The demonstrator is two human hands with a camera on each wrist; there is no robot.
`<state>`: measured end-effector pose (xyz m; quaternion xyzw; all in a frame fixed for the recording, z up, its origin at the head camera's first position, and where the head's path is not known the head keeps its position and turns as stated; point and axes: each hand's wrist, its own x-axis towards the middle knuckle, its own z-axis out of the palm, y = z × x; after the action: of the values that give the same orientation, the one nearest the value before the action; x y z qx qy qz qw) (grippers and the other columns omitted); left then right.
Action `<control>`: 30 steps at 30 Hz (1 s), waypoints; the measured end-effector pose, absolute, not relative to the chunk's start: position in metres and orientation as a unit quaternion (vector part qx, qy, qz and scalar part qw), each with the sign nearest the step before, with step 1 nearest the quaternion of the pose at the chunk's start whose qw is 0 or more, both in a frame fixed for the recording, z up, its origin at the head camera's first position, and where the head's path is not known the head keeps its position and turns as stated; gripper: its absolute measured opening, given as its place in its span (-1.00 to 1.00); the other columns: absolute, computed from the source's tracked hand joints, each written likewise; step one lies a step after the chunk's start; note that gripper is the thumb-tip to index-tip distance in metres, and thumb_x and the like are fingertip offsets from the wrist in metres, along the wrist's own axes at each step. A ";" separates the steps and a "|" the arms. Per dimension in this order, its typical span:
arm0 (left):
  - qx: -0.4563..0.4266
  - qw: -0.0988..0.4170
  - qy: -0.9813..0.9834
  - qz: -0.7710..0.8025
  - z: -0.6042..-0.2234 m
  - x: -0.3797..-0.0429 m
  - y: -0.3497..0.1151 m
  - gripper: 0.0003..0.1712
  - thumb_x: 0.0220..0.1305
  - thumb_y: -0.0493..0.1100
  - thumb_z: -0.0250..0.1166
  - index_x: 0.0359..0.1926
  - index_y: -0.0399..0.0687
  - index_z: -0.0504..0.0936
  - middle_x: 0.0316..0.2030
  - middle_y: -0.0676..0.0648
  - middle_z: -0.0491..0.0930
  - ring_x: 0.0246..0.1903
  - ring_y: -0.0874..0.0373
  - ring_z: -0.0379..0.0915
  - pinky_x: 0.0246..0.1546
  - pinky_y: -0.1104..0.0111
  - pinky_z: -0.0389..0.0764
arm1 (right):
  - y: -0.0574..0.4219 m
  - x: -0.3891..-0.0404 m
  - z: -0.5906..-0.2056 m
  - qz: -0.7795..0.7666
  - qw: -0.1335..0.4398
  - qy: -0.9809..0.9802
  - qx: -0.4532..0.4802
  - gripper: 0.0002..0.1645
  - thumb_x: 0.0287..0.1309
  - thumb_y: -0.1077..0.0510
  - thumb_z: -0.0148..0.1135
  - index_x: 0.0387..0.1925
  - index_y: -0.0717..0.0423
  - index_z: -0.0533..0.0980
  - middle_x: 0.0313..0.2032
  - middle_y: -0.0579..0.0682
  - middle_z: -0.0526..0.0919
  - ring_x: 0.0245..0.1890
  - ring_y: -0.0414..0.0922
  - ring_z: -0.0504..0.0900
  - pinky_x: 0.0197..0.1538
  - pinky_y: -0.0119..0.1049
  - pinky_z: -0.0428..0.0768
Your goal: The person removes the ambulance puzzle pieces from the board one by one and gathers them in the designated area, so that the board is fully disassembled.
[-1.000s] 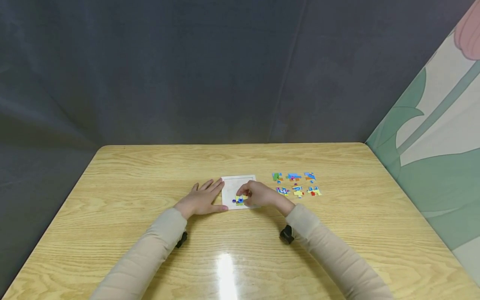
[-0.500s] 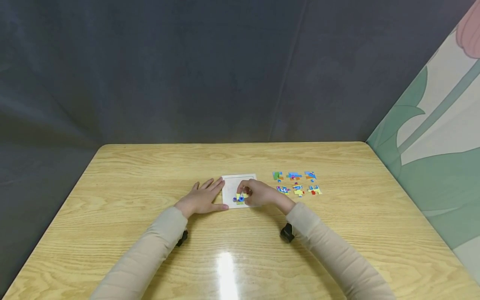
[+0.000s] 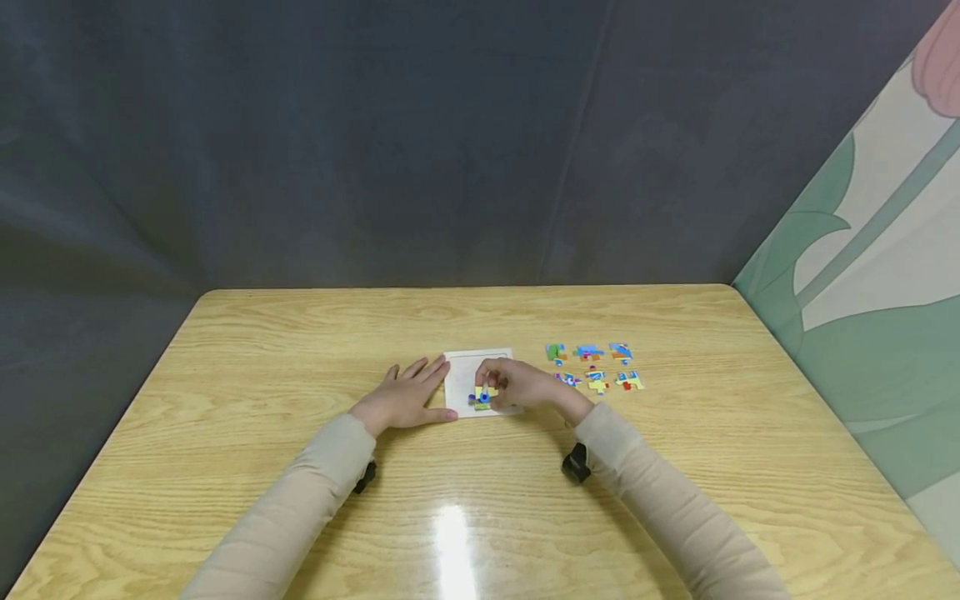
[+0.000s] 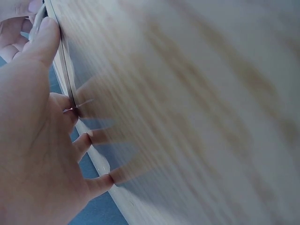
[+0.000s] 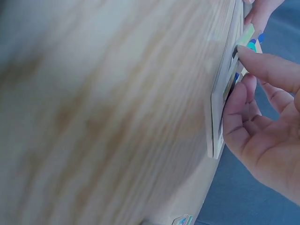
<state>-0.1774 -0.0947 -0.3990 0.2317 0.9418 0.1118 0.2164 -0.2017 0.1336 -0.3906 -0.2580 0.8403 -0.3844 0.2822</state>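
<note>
A white puzzle tray (image 3: 459, 379) with a thin dark outline lies on the wooden table. My left hand (image 3: 405, 402) is laid out with spread fingers, its fingertips and thumb touching the tray's left side. Over the tray's lower right part, my right hand (image 3: 525, 387) pinches a yellow and blue jigsaw piece (image 3: 482, 398) between thumb and fingers. The right wrist view shows this piece (image 5: 251, 45) tilted against the tray (image 5: 214, 117), partly hidden by the thumb. Whether its lower edge sits inside the tray's frame, I cannot tell.
Right of the tray, several colourful jigsaw pieces (image 3: 596, 383) lie in two rows on the table (image 3: 300, 333). A dark curtain (image 3: 450, 150) hangs behind the table. A flower-patterned cloth (image 3: 885, 333) borders its right side.
The jigsaw piece has shifted and tilted slightly under my right fingers. My right hand has moved very little, and my left hand stays at the tray's edge.
</note>
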 end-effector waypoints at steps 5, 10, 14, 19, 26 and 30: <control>0.231 0.217 0.942 0.113 -0.398 -0.176 -0.094 -0.02 0.31 0.37 -0.01 0.53 0.05 -0.18 0.54 0.03 -0.29 0.52 -0.07 -0.33 0.45 -0.19 -0.22 | 0.133 -0.202 -0.394 -0.372 0.268 0.843 -0.282 -0.68 0.05 0.50 0.14 -0.16 0.18 0.43 -0.42 -0.03 0.29 -0.48 -0.18 0.22 -0.37 -0.43 0.25; 0.230 0.216 0.942 0.117 -0.398 -0.175 -0.094 -0.03 0.32 0.36 0.00 0.53 0.04 -0.16 0.54 0.03 -0.28 0.52 -0.08 -0.32 0.45 -0.19 -0.22 | 0.132 -0.200 -0.395 -0.355 0.244 0.849 -0.305 -0.70 0.05 0.49 0.13 -0.17 0.18 0.45 -0.45 -0.05 0.27 -0.53 -0.20 0.20 -0.39 -0.45 0.24; 0.230 0.216 0.942 0.117 -0.398 -0.175 -0.094 -0.03 0.32 0.36 0.00 0.53 0.04 -0.16 0.54 0.04 -0.28 0.52 -0.08 -0.32 0.45 -0.19 -0.22 | 0.132 -0.197 -0.393 -0.351 0.229 0.856 -0.302 -0.74 0.08 0.47 0.20 -0.18 0.21 0.48 -0.44 -0.03 0.32 -0.47 -0.20 0.26 -0.35 -0.45 0.29; 0.230 0.214 0.942 0.114 -0.399 -0.176 -0.094 -0.03 0.31 0.37 -0.01 0.53 0.05 -0.17 0.54 0.04 -0.29 0.52 -0.07 -0.32 0.45 -0.19 -0.21 | 0.132 -0.196 -0.391 -0.351 0.212 0.863 -0.297 -0.78 0.12 0.45 0.20 -0.17 0.24 0.52 -0.38 0.04 0.40 -0.45 -0.20 0.29 -0.35 -0.46 0.32; 0.232 0.209 0.944 0.110 -0.401 -0.177 -0.095 -0.02 0.30 0.38 -0.01 0.52 0.05 -0.15 0.54 0.04 -0.27 0.52 -0.07 -0.30 0.45 -0.19 -0.18 | 0.132 -0.194 -0.390 -0.367 0.217 0.866 -0.261 -0.80 0.12 0.43 0.22 -0.18 0.28 0.56 -0.31 0.10 0.57 -0.42 -0.22 0.39 -0.34 -0.48 0.40; 0.232 0.208 0.944 0.108 -0.402 -0.177 -0.095 -0.02 0.30 0.39 0.00 0.52 0.05 -0.15 0.54 0.04 -0.26 0.52 -0.07 -0.30 0.45 -0.19 -0.18 | 0.131 -0.194 -0.388 -0.365 0.211 0.870 -0.254 -0.78 0.09 0.42 0.25 -0.17 0.28 0.57 -0.35 0.08 0.58 -0.43 -0.24 0.41 -0.35 -0.49 0.42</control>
<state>-0.1775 -0.0946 -0.4016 0.2318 0.9441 0.1084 0.2078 -0.1937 0.1312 -0.3881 -0.2544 0.8704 -0.3649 0.2109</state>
